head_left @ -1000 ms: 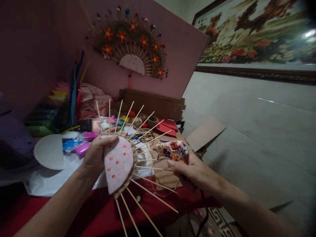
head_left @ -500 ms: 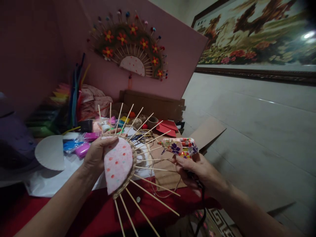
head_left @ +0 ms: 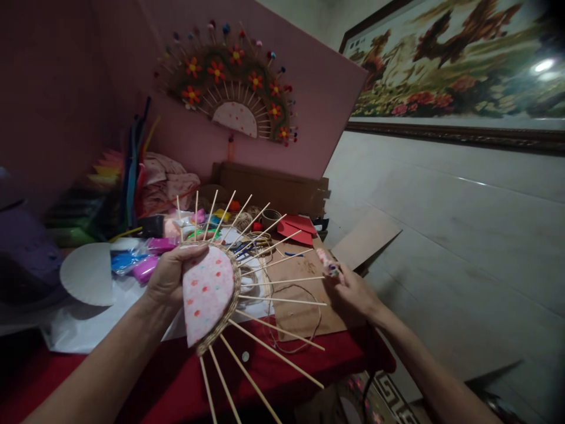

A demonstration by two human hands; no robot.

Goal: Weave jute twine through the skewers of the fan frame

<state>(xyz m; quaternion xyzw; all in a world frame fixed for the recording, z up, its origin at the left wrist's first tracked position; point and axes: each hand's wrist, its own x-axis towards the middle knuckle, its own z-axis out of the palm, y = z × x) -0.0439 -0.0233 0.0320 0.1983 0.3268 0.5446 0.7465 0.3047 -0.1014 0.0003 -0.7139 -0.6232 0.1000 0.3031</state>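
My left hand (head_left: 168, 274) grips a half-round piece (head_left: 208, 297) near its upper straight edge, thumb on the front and fingers behind. Spotted pink fabric covers the piece, twine is wound along its curved rim (head_left: 239, 282), and thin wooden sticks (head_left: 276, 365) fan out from it. Off to the right of the stick tips, my right hand (head_left: 356, 294) is closed around a flower-patterned glue gun (head_left: 329, 266), seen partly end-on. A loop of twine (head_left: 318, 321) trails over the brown cardboard (head_left: 289, 330) below the sticks.
A finished-looking stick fan with orange flowers (head_left: 236, 56) hangs on a pink board (head_left: 304, 76). Bagged clay packs (head_left: 145, 268), a white half-disc (head_left: 86, 274), red paper (head_left: 295, 228) and a tape roll (head_left: 271, 219) lie on the red-covered table (head_left: 168, 383).
My right hand has moved away from the sticks toward the cardboard at right, turning the glue gun away and letting go of the twine. My left hand and the half-round piece stay nearly still.
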